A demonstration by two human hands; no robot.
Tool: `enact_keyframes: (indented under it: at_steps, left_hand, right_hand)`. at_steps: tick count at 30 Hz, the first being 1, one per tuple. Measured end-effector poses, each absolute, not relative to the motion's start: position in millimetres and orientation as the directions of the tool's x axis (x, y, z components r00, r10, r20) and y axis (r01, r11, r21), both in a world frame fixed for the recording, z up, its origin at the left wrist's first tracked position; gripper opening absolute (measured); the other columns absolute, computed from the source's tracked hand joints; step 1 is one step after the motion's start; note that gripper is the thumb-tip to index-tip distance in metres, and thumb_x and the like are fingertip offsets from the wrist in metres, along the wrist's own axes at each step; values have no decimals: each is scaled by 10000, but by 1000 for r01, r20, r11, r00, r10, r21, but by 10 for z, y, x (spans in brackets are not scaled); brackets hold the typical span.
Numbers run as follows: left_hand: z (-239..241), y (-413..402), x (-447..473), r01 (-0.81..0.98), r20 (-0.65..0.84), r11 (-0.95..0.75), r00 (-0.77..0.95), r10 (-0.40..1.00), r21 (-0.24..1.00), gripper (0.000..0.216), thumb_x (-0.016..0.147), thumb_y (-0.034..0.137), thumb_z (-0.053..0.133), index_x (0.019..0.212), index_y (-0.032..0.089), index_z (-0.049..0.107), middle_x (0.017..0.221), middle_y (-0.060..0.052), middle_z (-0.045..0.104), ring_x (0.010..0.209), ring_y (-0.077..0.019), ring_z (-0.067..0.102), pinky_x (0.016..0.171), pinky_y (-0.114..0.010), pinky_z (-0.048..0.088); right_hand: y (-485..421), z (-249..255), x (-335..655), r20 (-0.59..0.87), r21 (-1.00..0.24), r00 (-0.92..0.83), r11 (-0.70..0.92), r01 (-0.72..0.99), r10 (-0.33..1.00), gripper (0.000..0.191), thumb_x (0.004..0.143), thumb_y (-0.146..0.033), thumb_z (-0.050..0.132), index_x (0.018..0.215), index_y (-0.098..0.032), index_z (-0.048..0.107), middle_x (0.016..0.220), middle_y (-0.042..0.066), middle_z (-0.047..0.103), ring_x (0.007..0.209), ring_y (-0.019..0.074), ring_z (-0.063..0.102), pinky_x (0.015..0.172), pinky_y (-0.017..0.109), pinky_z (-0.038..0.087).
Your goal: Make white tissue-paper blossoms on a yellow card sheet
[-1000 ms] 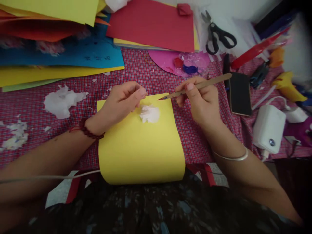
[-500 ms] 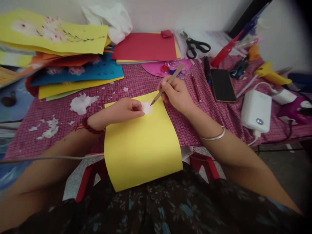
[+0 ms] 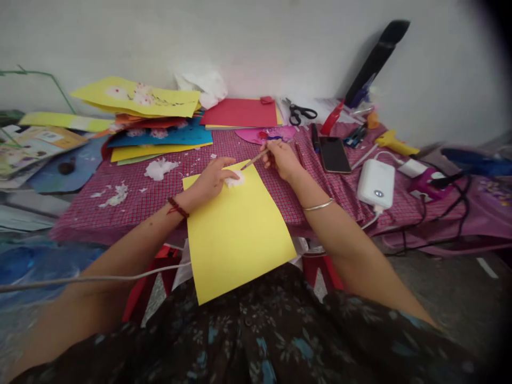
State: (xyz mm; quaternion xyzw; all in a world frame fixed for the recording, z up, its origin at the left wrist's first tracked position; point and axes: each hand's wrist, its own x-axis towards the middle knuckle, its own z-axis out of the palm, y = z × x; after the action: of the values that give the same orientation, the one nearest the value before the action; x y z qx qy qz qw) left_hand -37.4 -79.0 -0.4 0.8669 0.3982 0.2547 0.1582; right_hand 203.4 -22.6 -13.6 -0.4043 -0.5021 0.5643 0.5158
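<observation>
A slim wooden paintbrush (image 3: 257, 158) was gripped between the curled fingers of the right hand (image 3: 281, 158), its tip held near a crumpled white paper tuft (image 3: 235, 180). The tuft was touched by the half-open left hand (image 3: 208, 183) and supported by a yellow paper sheet (image 3: 240, 234). A red-checked cloth (image 3: 124, 176) was backed by a pale wall (image 3: 248, 48).

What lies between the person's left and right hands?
In the head view, the front of the paintbrush, held by the right hand, points toward the left hand over the yellow paper, its tip near the white tuft.
</observation>
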Motion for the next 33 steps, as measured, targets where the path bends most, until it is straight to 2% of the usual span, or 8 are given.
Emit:
enact_keyframes:
  at_steps: [4, 7, 9, 12, 16, 20, 25, 33]
  left_hand:
    - [42, -868, -486, 613, 397, -496, 303, 866, 615, 205, 848, 173, 437, 877, 155, 639, 1126, -124, 646, 1075, -214, 605, 960, -402, 485]
    - [59, -1003, -584, 639, 253, -314, 189, 949, 702, 137, 802, 242, 537, 869, 163, 626, 864, -66, 670, 807, -191, 613, 725, -331, 504]
    - [29, -1114, -601, 680, 158, -284, 243, 957, 676, 135, 796, 272, 549, 810, 168, 634, 800, -50, 658, 743, -185, 591, 671, -313, 477]
    - [-61, -1220, -571, 716, 188, -420, 384, 904, 558, 159, 812, 269, 531, 790, 170, 652, 856, -61, 655, 839, -206, 598, 781, -344, 482]
    - [-180, -1152, -524, 688, 269, -560, 494, 827, 461, 214, 824, 218, 496, 920, 187, 685, 1006, -78, 654, 1025, -235, 581, 949, -388, 447]
    - [-212, -1026, -506, 686, 270, -577, 511, 816, 444, 204, 800, 207, 499, 882, 186, 685, 975, -87, 667, 992, -251, 582, 937, -419, 440]
    - [-183, -1054, -519, 651, 308, -541, 446, 840, 532, 185, 794, 216, 503, 854, 160, 669, 910, -87, 663, 928, -230, 600, 878, -373, 464]
    - [-228, -1066, -527, 642, 290, -639, 572, 767, 423, 412, 839, 166, 444, 1146, 185, 718, 1059, -95, 665, 1040, -248, 576, 947, -397, 444]
  right_hand:
    - [-254, -146, 2041, 105, -977, -262, 51, -205, 959, 356, 909, -487, 613, 718, -199, 527, 440, -87, 558, 358, 24, 451, 396, 144, 375]
    - [-213, -128, 2068, 126, -971, -209, 77, -226, 970, 370, 920, -488, 603, 696, -213, 498, 406, -95, 512, 347, 34, 412, 384, 149, 363]
    - [-184, -114, 2080, 119, -968, -141, 83, -238, 983, 380, 940, -487, 574, 688, -214, 493, 389, -94, 478, 324, 44, 380, 357, 157, 353]
    - [-190, -103, 2057, 84, -975, -131, 54, -217, 988, 389, 943, -476, 576, 672, -211, 486, 377, -88, 456, 304, 54, 364, 327, 162, 329]
    - [-276, -104, 1965, 15, -992, -267, -19, -124, 964, 364, 920, -438, 624, 675, -197, 504, 398, -65, 515, 300, 57, 409, 310, 156, 323]
    - [-314, -110, 1932, -13, -996, -299, -40, -85, 954, 330, 904, -421, 651, 708, -174, 552, 438, -41, 582, 310, 57, 464, 313, 147, 335]
    - [-282, -114, 1984, 17, -993, -211, -7, -117, 977, 350, 952, -420, 577, 701, -181, 531, 407, -66, 533, 292, 49, 404, 311, 152, 312]
    - [-297, -124, 2013, 0, -996, -309, -27, -82, 951, 311, 937, -408, 603, 743, -166, 576, 487, -30, 617, 337, 59, 469, 334, 164, 340]
